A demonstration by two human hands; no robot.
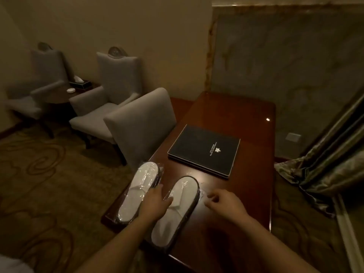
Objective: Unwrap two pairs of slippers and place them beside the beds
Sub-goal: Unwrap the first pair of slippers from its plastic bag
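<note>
Two packs of white slippers in clear plastic wrap lie side by side on a dark wooden desk (246, 119). The left pack (137, 190) rests at the desk's left edge. The right pack (177, 209) lies nearer the middle. My left hand (155, 201) lies between them, with its fingers on the right pack's wrap. My right hand (224, 201) hovers just right of that pack, fingers curled and apart, close to the edge of the plastic. No bed is in view.
A black folder (204, 150) lies on the desk behind the slippers. A grey chair (141, 123) stands at the desk's left side, with two more armchairs and a small side table (59, 95) beyond. Curtains (325, 166) hang to the right. Patterned carpet covers the floor.
</note>
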